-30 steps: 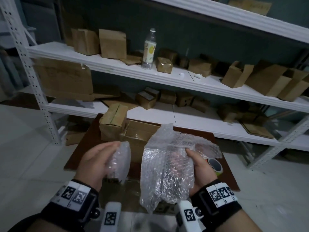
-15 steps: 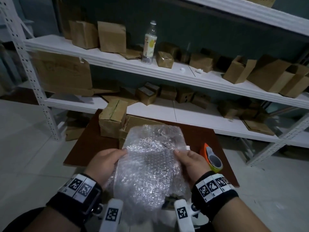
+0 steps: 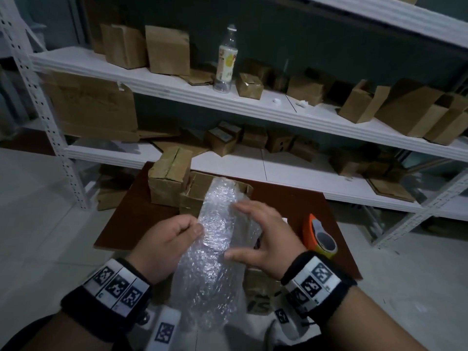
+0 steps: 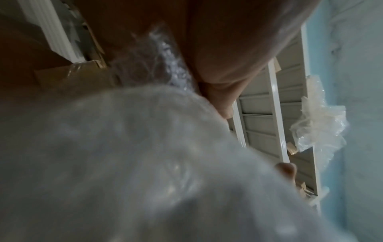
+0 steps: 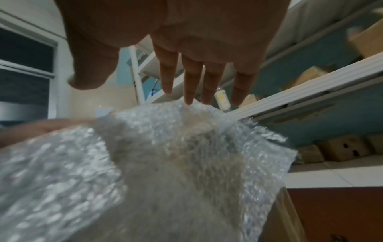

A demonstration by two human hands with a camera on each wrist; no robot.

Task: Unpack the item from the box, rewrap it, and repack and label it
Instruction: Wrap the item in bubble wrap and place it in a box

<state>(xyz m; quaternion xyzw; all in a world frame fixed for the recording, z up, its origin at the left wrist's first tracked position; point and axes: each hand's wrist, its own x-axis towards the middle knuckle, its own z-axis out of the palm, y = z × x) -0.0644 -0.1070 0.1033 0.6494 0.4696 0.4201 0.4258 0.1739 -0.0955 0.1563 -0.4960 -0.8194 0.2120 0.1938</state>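
A long bundle of clear bubble wrap point(image 3: 215, 249) is held upright in front of me, above a brown table point(image 3: 291, 203); what is inside it is hidden. My left hand point(image 3: 192, 230) grips its left side, thumb on the front. My right hand point(image 3: 231, 230) lies over the right side with straight, spread fingers point(image 5: 192, 81) whose tips touch the bubble wrap point(image 5: 165, 163). Blurred bubble wrap point(image 4: 124, 163) fills the left wrist view. An open cardboard box point(image 3: 195, 191) stands just behind the bundle.
A closed cardboard box point(image 3: 169, 178) stands left of the open one. An orange tape dispenser point(image 3: 321, 236) lies on the table to the right of my right hand. White shelves point(image 3: 253, 107) with several cardboard boxes and a plastic bottle point(image 3: 226, 64) stand behind the table.
The wide sheet of bubble wrap has been folded into a narrower bundle. My right hand has let go of the sheet's edge and now lies flat on it with fingers spread.
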